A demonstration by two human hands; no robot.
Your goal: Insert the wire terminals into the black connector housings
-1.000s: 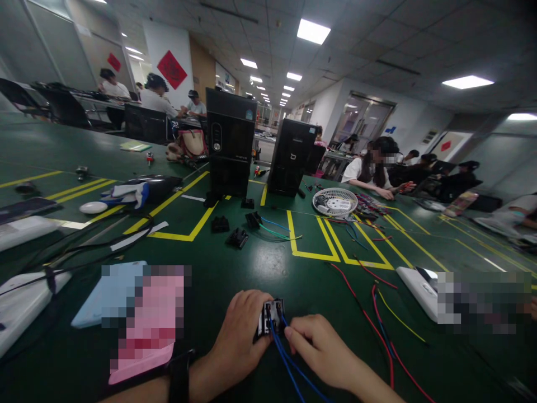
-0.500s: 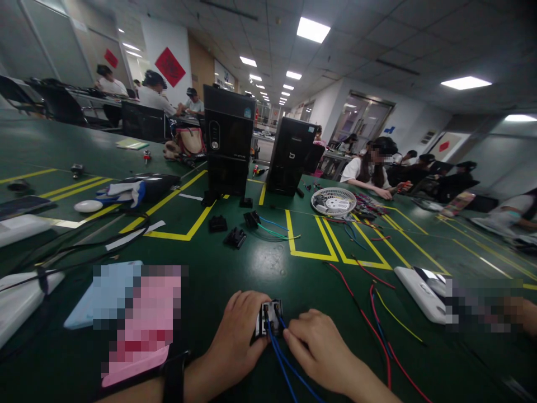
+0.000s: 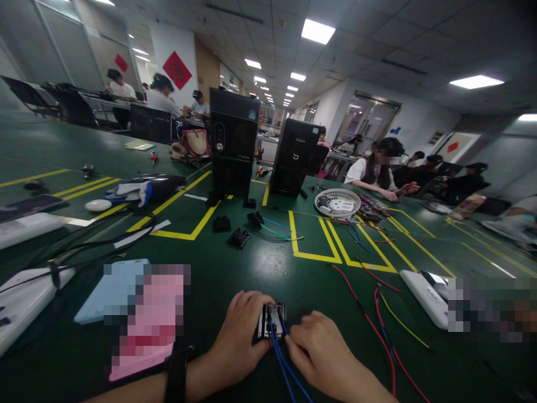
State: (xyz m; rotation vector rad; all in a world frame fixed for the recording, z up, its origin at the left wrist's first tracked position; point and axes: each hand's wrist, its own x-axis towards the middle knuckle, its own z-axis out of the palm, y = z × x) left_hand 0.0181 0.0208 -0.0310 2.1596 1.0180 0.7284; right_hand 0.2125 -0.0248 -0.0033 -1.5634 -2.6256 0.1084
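Inspection of the work position found the left hand (image 3: 241,326) closed around the left edge of a small black switch block (image 3: 272,322) with exposed metal terminals. The block sat low at the near edge of view, between both hands, at or just above the table (image 3: 268,263), which had a green surface marked with yellow lines. The right hand (image 3: 316,354) lay close against the block's lower right side, its fingers (image 3: 293,347) drawn narrow on the blue wires (image 3: 280,358) running from the block toward the person. A black band (image 3: 177,375) encircled the left wrist.

Red wires (image 3: 377,330) and a yellow wire (image 3: 403,327) lay loose to the right of the right hand. Farther ahead were three black connector blocks (image 3: 238,238) with thin coloured leads, standing in front of two black computer towers (image 3: 234,143). A round white fan guard (image 3: 338,203) lay right of the towers. A pixelated pink and blue item (image 3: 145,319) lay left of the left hand. A seated co-worker (image 3: 375,173) was working at the far side of the table.
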